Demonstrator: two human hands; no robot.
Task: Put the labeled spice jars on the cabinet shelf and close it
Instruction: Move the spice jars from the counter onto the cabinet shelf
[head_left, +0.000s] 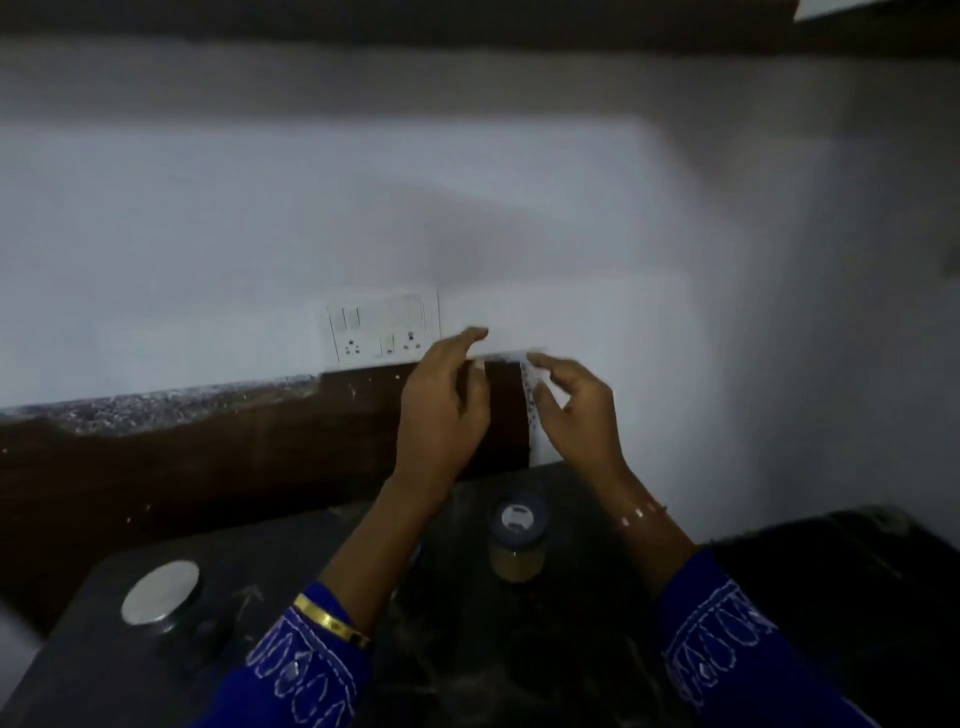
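A spice jar (517, 540) with a dark lid, a white label on top and yellow-brown contents stands on the dark countertop (467, 649), below and between my hands. Both hands are raised in front of the wall above it. A small white label sheet (529, 395) with dark marks along its edges is held between them. My left hand (441, 415) pinches its upper left edge. My right hand (576, 410) grips its right side. The picture is blurred and the sheet blends into the white wall. No cabinet shelf is visible.
A jar with a shiny round metal lid (161, 592) stands at the counter's left. A white switch and socket panel (382, 327) sits on the wall above a brown backsplash (208, 467). A dark cabinet underside (467, 21) runs along the top.
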